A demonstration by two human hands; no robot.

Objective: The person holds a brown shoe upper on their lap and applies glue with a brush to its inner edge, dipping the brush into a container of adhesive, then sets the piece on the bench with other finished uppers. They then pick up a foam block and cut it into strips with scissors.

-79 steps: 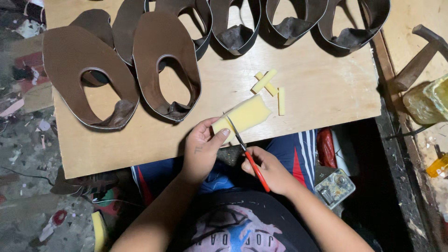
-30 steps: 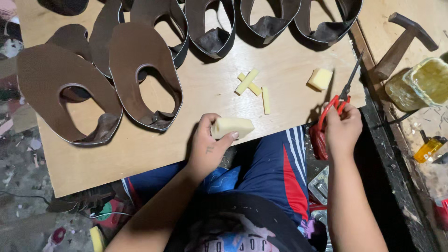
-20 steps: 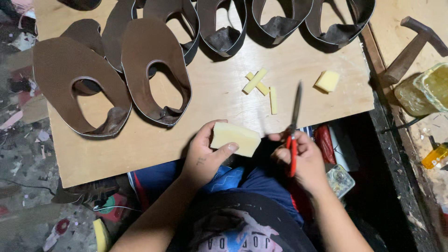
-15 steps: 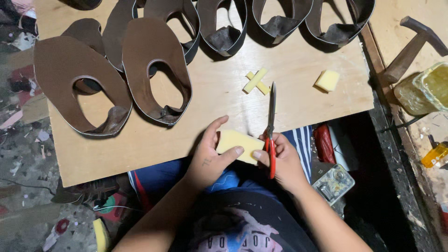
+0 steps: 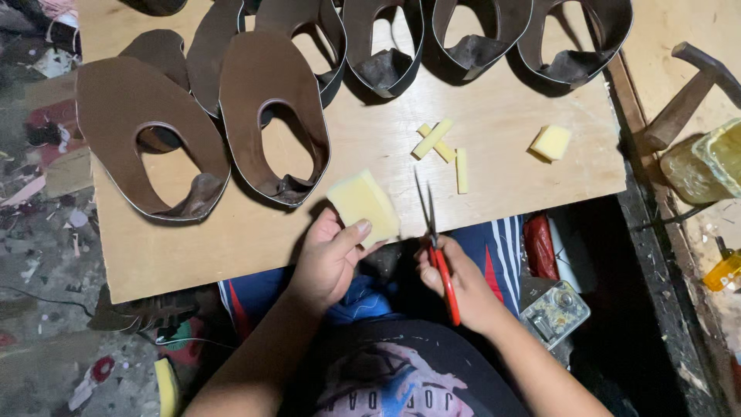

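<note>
My left hand (image 5: 328,259) grips a pale yellow foam block (image 5: 363,205) by its lower edge, held tilted just above the near edge of the wooden board (image 5: 509,166). My right hand (image 5: 463,286) holds red-handled scissors (image 5: 432,232), blades almost closed and pointing up beside the block's right edge, a small gap between them. Three thin yellow foam strips (image 5: 444,147) lie on the board above the scissors. A small yellow foam cube (image 5: 551,142) rests further right on the board.
Several brown leather shoe uppers (image 5: 266,108) cover the board's left and far side. A hammer (image 5: 687,93) and yellowish containers (image 5: 706,158) sit on the bench at right. A small clear box (image 5: 556,313) lies by my right knee. Littered floor lies to the left.
My right hand came back from the right side with the scissors to the block. The block has been turned and lifted a little; the scissors now stand to its right.
</note>
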